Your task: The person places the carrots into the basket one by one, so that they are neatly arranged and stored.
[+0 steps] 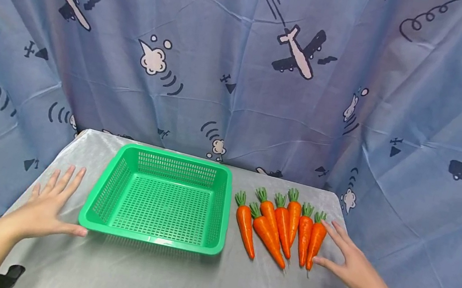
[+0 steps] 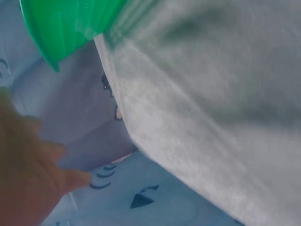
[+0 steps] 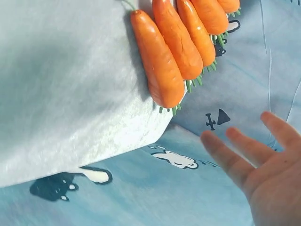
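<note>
A green plastic basket (image 1: 156,240) with slotted walls stands on the left half of the table, and nothing lies in it. To its right lie several orange carrots (image 1: 269,233) with short green tops, side by side, tops toward the back. My left hand (image 1: 45,213) is spread beside the basket's left side, its thumb near the front left corner; whether it touches the rim I cannot tell. My right hand (image 1: 350,263) has its fingers apart by the rightmost carrot (image 1: 316,240) and holds nothing. The right wrist view shows carrots (image 3: 157,61) beyond that hand (image 3: 268,174).
A grey cloth covers the table (image 1: 137,280). Behind it and at both sides hangs a blue curtain (image 1: 195,83) printed with planes and clouds. Dark straps (image 1: 12,275) sit at both wrists.
</note>
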Available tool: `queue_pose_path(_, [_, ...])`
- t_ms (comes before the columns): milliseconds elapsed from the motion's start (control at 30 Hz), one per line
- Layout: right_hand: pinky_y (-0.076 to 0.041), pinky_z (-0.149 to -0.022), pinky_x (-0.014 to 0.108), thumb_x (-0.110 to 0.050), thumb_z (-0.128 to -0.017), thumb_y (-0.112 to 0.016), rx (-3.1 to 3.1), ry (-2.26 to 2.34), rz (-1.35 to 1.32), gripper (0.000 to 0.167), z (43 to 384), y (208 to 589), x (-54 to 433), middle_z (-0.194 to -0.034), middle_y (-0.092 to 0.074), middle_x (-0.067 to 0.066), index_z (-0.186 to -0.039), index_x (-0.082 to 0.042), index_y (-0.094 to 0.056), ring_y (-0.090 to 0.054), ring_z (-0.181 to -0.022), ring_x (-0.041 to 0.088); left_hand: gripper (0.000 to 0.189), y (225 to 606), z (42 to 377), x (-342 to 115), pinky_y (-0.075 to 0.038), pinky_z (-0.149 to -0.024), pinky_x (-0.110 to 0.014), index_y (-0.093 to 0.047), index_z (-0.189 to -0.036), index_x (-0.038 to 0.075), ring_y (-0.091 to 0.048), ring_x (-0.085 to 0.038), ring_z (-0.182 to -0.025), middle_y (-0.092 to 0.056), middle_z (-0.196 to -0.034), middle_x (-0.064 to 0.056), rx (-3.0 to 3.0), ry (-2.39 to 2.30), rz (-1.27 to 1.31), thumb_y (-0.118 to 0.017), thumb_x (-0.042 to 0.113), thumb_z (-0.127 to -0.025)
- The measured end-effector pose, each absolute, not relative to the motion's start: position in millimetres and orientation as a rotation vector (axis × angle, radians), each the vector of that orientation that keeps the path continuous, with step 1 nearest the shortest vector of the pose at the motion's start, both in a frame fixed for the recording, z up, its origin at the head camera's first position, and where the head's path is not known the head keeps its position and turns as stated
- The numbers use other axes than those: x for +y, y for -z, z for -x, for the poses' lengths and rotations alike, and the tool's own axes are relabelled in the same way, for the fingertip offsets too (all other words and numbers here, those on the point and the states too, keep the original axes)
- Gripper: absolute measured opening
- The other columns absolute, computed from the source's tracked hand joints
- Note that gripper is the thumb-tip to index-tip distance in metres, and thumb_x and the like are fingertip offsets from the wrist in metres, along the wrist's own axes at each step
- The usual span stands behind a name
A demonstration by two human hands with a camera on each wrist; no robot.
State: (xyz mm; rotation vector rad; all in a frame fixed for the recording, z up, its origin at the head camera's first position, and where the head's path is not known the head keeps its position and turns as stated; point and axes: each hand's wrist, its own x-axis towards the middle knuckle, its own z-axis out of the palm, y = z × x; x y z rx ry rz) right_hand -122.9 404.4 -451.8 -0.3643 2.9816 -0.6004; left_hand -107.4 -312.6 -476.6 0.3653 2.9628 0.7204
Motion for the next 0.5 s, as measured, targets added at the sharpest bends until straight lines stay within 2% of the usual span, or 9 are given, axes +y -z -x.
queue_pose_path(233, [-0.048, -0.089, 0.066, -0.044, -0.09, -0.075, 2.993, 0.745, 0.375, 0.086, 130, 464, 406, -0.157, -0.038, 0.023, -0.161, -0.03, -0.028, -0.046, -0.129, 0.048, 0.141, 498, 113, -304, 0.001, -0.11, -0.077, 0.002, -0.164, 0.02, 0.007, -0.05, -0.151, 0.006, -0.169, -0.017, 2.85, -1.18, -0.595, -0.095, 0.034, -0.063])
queue_pose_path(433, [-0.052, -0.088, 0.062, -0.037, -0.09, -0.077, 2.97, 0.875, 0.339, 0.084, 134, 472, 408, -0.155, -0.039, 0.024, -0.16, -0.025, -0.032, -0.053, -0.123, 0.046, 0.144, 510, 117, -300, -0.002, -0.112, -0.073, 0.005, -0.164, 0.023, 0.011, -0.029, -0.155, 0.009, -0.169, -0.015, 2.745, -1.338, -0.609, -0.096, 0.024, -0.062])
queue_pose_path(500, [-0.052, -0.089, 0.061, -0.037, -0.091, -0.076, 2.948, 0.891, 0.307, 0.082, 135, 473, 409, -0.156, -0.038, 0.026, -0.16, -0.022, -0.033, -0.053, -0.124, 0.047, 0.144, 510, 119, -300, -0.004, -0.11, -0.076, 0.007, -0.163, 0.025, 0.012, -0.03, -0.154, 0.011, -0.169, -0.016, 2.716, -1.359, -0.591, -0.096, 0.022, -0.062])
